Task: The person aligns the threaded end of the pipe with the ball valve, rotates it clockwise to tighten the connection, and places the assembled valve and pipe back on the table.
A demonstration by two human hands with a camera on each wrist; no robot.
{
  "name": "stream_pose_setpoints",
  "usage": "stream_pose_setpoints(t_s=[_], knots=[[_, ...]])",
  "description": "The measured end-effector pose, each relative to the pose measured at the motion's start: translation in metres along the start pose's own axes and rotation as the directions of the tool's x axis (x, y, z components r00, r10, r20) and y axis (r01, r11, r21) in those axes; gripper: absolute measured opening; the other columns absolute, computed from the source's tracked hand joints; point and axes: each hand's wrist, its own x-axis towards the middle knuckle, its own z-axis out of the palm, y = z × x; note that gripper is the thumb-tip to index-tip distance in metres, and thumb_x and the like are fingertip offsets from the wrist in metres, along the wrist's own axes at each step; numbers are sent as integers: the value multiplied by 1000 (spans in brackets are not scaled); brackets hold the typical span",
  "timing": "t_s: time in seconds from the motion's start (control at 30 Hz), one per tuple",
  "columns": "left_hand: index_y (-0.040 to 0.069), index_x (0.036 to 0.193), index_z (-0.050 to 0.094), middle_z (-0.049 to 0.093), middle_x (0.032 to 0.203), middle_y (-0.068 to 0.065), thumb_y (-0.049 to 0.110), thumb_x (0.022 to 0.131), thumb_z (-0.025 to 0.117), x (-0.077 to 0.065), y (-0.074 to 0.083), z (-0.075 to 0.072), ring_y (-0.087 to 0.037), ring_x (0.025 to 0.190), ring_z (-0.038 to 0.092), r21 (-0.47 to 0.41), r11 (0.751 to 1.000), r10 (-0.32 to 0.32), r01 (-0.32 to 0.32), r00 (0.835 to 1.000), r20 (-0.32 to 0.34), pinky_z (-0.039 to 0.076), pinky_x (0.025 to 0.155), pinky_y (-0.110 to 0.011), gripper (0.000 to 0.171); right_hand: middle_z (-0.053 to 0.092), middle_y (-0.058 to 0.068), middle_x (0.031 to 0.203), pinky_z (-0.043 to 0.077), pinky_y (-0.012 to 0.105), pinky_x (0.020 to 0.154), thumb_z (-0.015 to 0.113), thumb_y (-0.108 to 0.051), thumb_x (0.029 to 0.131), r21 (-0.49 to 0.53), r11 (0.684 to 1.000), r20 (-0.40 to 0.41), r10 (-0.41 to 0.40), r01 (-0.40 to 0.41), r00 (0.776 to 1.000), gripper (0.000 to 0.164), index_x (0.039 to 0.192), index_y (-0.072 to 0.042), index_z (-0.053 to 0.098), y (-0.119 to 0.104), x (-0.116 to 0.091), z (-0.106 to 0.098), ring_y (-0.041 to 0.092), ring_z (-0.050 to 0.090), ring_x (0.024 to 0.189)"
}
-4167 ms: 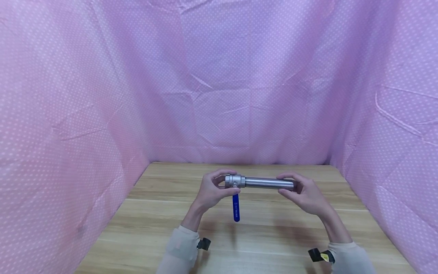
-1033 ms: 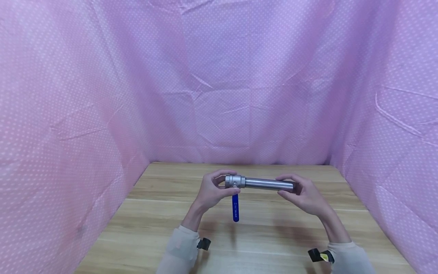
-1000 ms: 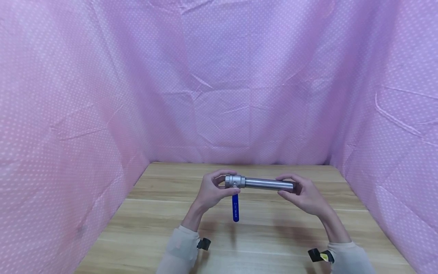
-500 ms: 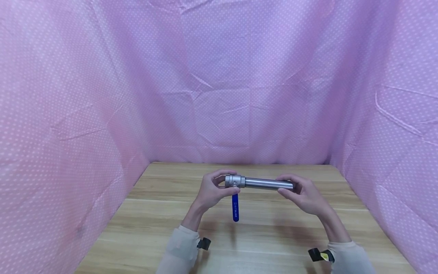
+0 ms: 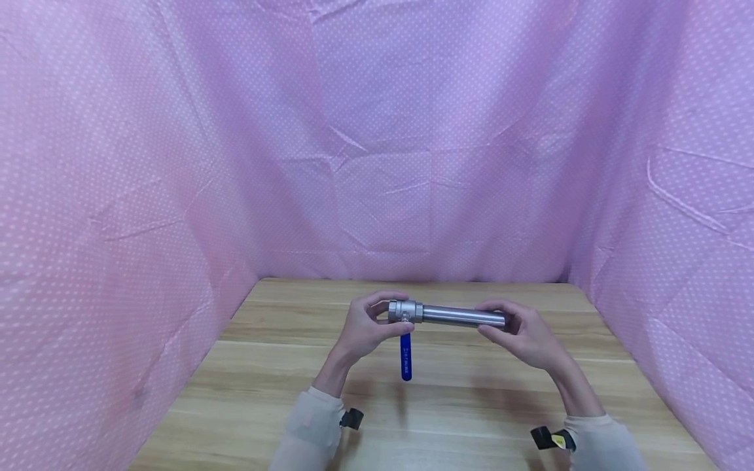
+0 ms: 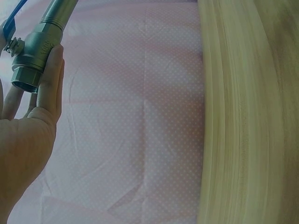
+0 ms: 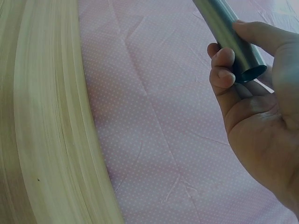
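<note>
A steel ball valve (image 5: 404,311) with a blue lever handle (image 5: 406,358) is held above the table by my left hand (image 5: 364,327), thumb on the near side and fingers behind. Its lever points toward me. Joined to the valve's right end is a straight steel pipe (image 5: 453,315), roughly level. My right hand (image 5: 527,333) grips the pipe's free end between thumb and fingers. In the left wrist view the open hexagonal end of the valve (image 6: 27,77) faces the palm. The hollow pipe end (image 7: 252,72) shows in the right wrist view, with curled fingers around it.
Below the hands lies a wood-grain table (image 5: 283,392). Pink dotted cloth (image 5: 389,163) hangs behind it and along both sides. Black straps with small devices (image 5: 554,439) sit on both wrists.
The valve and pipe stay almost in place between both hands. My right thumb has shifted slightly up along the pipe since a second ago. The left hand looks still.
</note>
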Motion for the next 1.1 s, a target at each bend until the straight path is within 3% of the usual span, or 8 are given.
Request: stream_pose_setpoints(t_s=[0.3, 0.5, 1.1], knots=[[8, 140, 75, 72, 139, -18, 4, 88, 94, 0, -1, 0, -22, 117, 78, 18, 1000, -2, 2, 1000, -8, 73, 95, -38, 55, 76, -2, 101, 58, 24, 56, 82, 6, 97, 15, 1000, -4, 1, -1, 1000, 36, 130, -6, 72, 1, 1, 0, 3, 67, 74], [3, 142, 73, 72, 139, -19, 4, 89, 93, -1, 0, 1, -21, 116, 77, 20, 1000, 1, 0, 1000, -4, 73, 94, -36, 57, 76, 4, 101, 60, 24, 58, 83, 5, 98, 4, 1000, -7, 2, -2, 1000, 35, 130, -6, 73, 0, 0, 0, 3, 67, 76], [9, 139, 76, 72, 138, -19, 3, 90, 92, -2, 1, 3, -21, 116, 78, 8, 1000, -1, 2, 1000, -14, 73, 95, -36, 52, 75, -7, 93, 59, 26, 55, 78, 4, 101, -6, 1000, 20, -1, 1, 1000, 30, 130, -5, 74, 2, -2, 0, 8, 68, 69]])
